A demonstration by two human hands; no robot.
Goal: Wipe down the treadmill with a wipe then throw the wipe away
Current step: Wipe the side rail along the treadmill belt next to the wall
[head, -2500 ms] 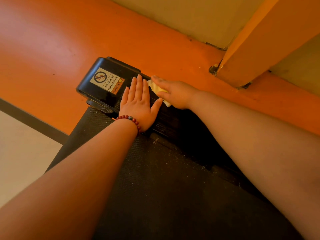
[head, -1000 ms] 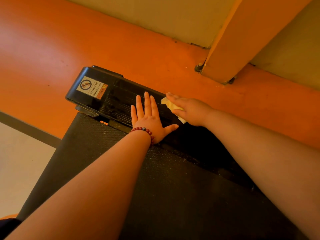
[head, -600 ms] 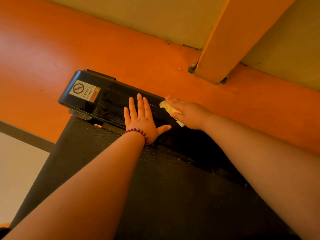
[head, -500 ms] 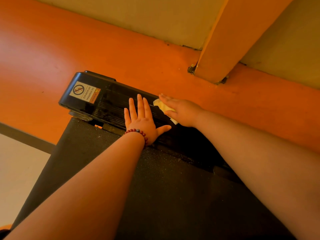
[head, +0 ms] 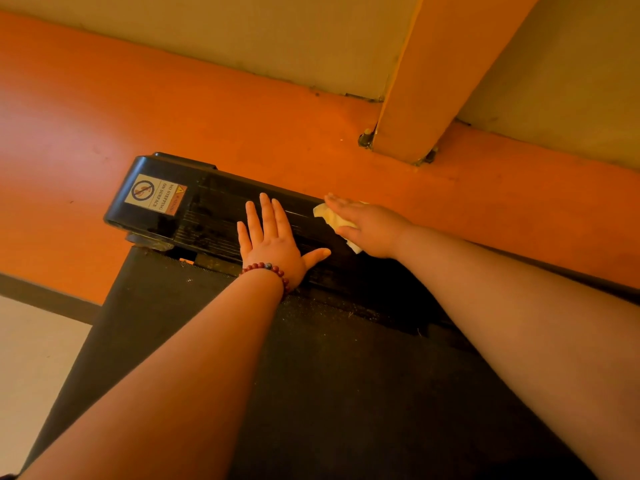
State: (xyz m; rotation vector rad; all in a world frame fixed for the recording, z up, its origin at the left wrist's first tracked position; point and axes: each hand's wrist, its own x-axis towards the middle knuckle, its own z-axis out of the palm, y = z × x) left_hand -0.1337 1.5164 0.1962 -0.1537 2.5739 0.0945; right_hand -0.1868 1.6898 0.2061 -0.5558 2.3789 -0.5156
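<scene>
The treadmill's black end cover (head: 207,209) lies across the far end of its dark belt (head: 311,375), with a warning sticker (head: 156,195) at the left end. My left hand (head: 273,237), wearing a red bead bracelet, rests flat on the cover with straight fingers. To its right, my right hand (head: 367,226) presses a pale yellow wipe (head: 330,216) flat onto the cover's top far edge. Most of the wipe is hidden under the palm.
Orange floor (head: 104,116) surrounds the treadmill's end. A yellow-orange post (head: 426,81) stands bolted to the floor just beyond my right hand, against a beige wall (head: 242,36). A dark strip and pale flooring (head: 31,358) lie at the left.
My right hand slid the wipe back and forth along the cover, now a little further right. My left hand stayed flat on the cover.
</scene>
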